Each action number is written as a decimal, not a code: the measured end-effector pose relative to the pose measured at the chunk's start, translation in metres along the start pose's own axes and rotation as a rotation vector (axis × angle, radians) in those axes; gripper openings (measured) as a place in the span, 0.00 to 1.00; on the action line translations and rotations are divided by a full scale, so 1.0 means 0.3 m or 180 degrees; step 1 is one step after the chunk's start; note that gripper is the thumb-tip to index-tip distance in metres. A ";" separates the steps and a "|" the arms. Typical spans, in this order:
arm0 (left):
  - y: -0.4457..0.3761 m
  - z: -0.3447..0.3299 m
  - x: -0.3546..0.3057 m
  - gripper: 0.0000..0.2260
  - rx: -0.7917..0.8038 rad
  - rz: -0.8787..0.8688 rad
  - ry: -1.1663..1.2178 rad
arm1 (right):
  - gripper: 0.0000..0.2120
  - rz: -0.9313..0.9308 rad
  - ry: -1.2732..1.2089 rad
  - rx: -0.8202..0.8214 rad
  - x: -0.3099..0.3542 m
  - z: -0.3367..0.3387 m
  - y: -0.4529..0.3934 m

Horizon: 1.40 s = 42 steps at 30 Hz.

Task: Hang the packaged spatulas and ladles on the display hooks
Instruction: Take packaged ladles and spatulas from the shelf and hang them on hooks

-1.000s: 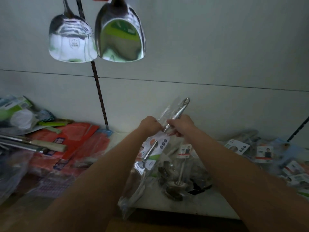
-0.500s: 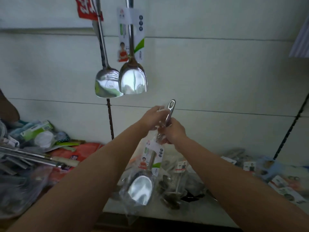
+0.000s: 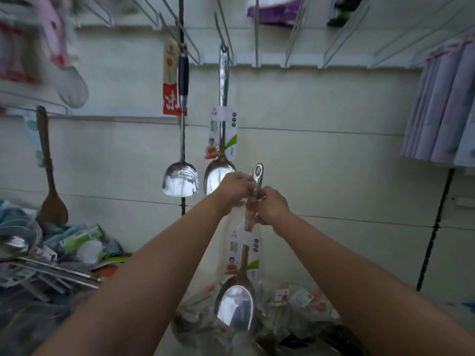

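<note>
Both hands, left and right, grip the spatula handle; long axis upright, eyelet topmost, hooks well above.

We see a silver spatula with a white, green and orange label | hung spatula, silver, black grip, red tag | brown wooden spoon | white wall | purple pack
</note>
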<state>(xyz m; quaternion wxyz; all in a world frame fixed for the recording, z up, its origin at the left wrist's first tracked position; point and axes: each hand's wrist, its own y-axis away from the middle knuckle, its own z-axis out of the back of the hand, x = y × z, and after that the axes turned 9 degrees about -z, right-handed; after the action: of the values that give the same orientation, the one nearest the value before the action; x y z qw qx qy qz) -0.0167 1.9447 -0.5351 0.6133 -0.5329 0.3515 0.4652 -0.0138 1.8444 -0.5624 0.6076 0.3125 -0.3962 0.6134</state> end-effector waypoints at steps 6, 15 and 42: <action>0.056 0.082 -0.098 0.11 -0.0226 -0.0148 0.0124 | 0.11 0.0194 0.0109 -0.0090 0.134 0.002 0.076; 0.041 0.195 -0.286 0.03 -0.0565 -0.0630 0.0172 | 0.12 0.0600 0.0114 -0.0031 0.365 0.067 0.118; -0.315 0.444 -0.614 0.11 -0.0537 -0.1241 0.0305 | 0.12 0.1286 0.0090 -0.0300 0.848 0.182 -0.172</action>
<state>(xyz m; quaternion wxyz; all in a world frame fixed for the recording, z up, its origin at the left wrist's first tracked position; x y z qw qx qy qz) 0.0052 2.0394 -0.3089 0.6275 -0.6617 0.2303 0.3397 0.0153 1.9209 -0.3102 0.4916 0.1892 -0.4706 0.7079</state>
